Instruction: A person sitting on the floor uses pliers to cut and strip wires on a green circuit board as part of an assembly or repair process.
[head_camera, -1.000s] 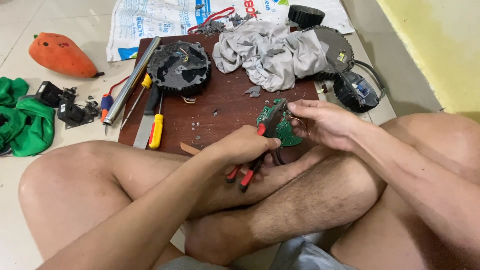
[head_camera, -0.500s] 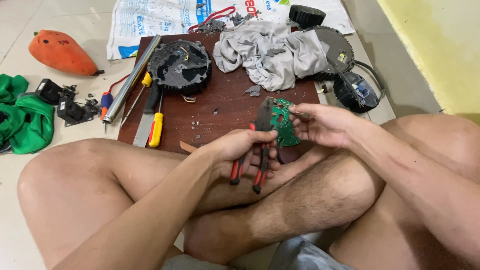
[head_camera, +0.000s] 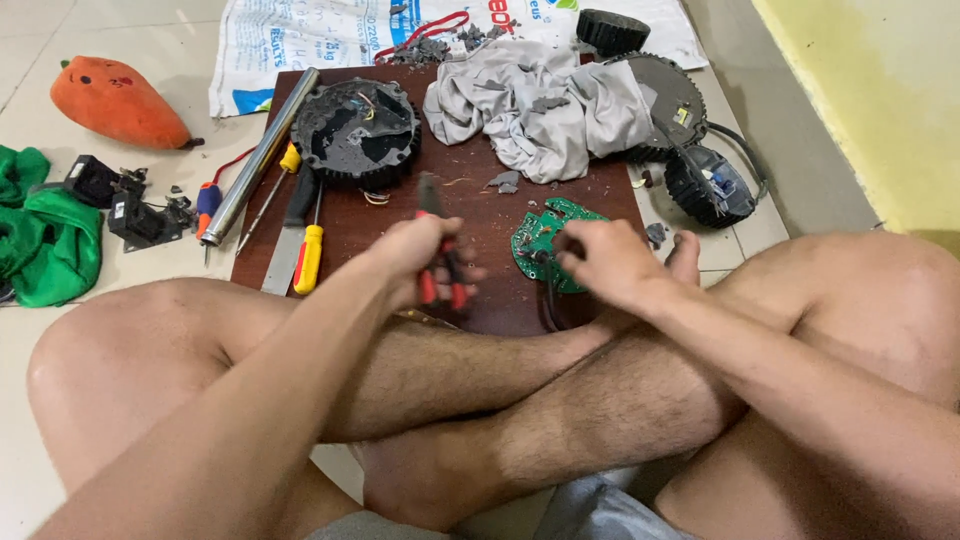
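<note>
Left hand fisted round red-handled pliers, nose up, right hand pinching round green circuit board near the wooden board's front edge

bare board between hands, rag behind

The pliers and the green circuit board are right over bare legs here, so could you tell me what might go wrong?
1. The left hand holds the red-handled pliers just above a bare shin; a slip could nick skin.
2. The green circuit board, pinned only by the right hand, could flex or crack.
</note>
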